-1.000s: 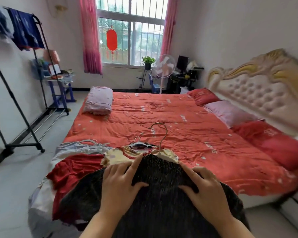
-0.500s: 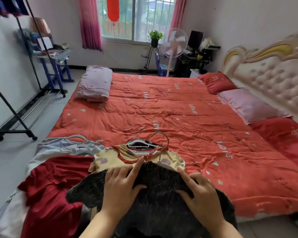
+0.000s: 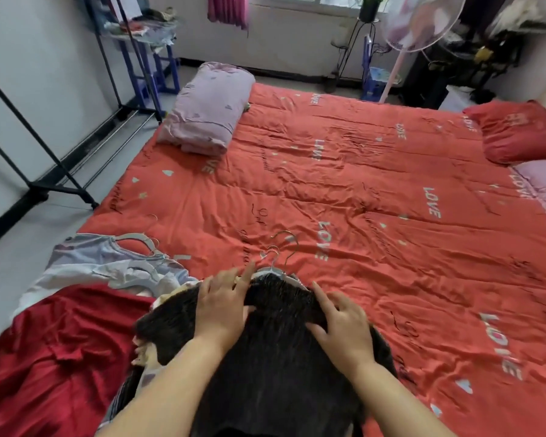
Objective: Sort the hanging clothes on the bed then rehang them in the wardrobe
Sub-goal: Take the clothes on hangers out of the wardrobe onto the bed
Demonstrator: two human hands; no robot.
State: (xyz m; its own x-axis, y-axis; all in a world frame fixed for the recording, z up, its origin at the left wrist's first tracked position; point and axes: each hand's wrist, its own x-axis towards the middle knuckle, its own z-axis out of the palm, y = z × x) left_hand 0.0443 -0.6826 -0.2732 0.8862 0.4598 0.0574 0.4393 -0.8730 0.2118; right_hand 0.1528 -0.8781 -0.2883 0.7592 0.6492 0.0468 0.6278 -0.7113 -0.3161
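Dark top (image 3: 281, 357) lies at the bed's (image 3: 360, 216) near edge, long axis running away from the person, collar farthest. Left hand (image 3: 223, 305) flat on its left shoulder, fingers straight and spread. Right hand (image 3: 344, 326) on the right shoulder, fingers bent and apart; pinch unconfirmed. Hanger hooks (image 3: 274, 263) just beyond the left fingertips, so left hand is nearer. Rack (image 3: 44, 152) well apart, far left
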